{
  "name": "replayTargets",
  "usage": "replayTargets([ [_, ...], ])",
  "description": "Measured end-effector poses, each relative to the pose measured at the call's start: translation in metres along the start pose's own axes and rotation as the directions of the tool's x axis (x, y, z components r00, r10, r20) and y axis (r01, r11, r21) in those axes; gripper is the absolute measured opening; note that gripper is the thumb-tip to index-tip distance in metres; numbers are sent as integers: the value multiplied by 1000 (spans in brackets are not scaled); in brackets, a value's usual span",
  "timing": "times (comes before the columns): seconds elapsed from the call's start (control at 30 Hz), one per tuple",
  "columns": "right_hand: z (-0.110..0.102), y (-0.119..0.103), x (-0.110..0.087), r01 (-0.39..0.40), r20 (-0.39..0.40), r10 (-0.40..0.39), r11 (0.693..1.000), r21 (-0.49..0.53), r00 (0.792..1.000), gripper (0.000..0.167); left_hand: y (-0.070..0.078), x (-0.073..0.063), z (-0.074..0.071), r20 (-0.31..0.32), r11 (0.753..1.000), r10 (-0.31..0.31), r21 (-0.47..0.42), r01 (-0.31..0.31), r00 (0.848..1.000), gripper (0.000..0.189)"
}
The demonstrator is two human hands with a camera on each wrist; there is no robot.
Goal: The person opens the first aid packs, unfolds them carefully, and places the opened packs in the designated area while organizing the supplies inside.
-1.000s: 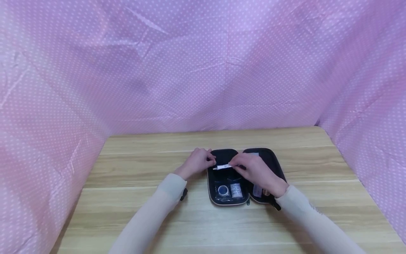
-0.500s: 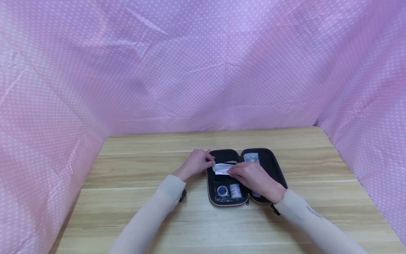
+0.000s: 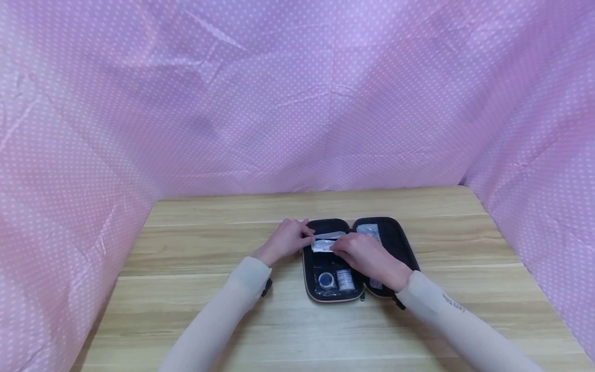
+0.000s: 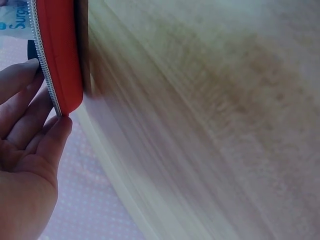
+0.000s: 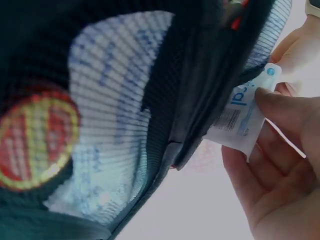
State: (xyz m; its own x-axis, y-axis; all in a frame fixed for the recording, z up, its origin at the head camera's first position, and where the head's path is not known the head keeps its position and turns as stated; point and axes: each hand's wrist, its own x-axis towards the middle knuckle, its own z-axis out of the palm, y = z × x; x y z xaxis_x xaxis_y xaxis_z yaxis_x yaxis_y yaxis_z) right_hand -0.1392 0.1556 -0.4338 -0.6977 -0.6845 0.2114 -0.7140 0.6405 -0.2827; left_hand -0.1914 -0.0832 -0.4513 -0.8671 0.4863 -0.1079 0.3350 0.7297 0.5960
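Observation:
A zip case point(image 3: 327, 226) lies open on the table, dark inside; its shell point(image 4: 61, 55) shows red with a silver zip in the left wrist view. At the case's left rim is my left hand point(image 3: 289, 237), with finger and thumb point(image 4: 62, 125) holding the edge at its corner. My right hand point(image 3: 367, 256) pinches a white packet point(image 3: 323, 246) with blue print over the left half. In the right wrist view the packet point(image 5: 237, 117) sits between thumb and fingers, partly hidden behind the dark case edge.
A round roll point(image 3: 327, 280) and a white patterned roll point(image 3: 345, 279) sit in the left half's near pocket. Behind mesh in the other half are a blue-printed packet point(image 5: 107, 105) and a red and yellow disc point(image 5: 37, 140). Pink dotted cloth point(image 3: 279, 103) hangs behind the table.
The packet was seen nearly edge-on, then turned flatter with its white face showing; it now sits lower in the left half. The right hand shifted slightly left. The left hand stayed at the rim.

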Motion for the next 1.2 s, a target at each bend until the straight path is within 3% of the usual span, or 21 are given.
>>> replayTargets([
  [0.27, -10, 7, 12, -3, 50, -1, 995, 97, 999, 12, 1, -1, 0, 10, 1000, 0, 18, -1, 1000, 19],
  [0.47, -4, 14, 18, -51, 97, 39, 991, 125, 995, 11, -1, -1, 1, -1, 999, 27, 37, -27, 1000, 19],
  [0.6, 3, 16, 20, -87, 80, 79, 990, 110, 994, 9, -2, 0, 2, -10, 998, 54, 41, -54, 998, 18],
  [0.87, 13, 15, 22, -51, -3, 51, 998, 24, 999, 7, -2, -2, 3, -23, 998, 64, 26, -63, 998, 18],
  [1.2, 22, 12, 25, -152, -19, 151, 987, -44, 988, 11, 1, -3, 6, -33, 994, 98, 53, -96, 995, 16],
])
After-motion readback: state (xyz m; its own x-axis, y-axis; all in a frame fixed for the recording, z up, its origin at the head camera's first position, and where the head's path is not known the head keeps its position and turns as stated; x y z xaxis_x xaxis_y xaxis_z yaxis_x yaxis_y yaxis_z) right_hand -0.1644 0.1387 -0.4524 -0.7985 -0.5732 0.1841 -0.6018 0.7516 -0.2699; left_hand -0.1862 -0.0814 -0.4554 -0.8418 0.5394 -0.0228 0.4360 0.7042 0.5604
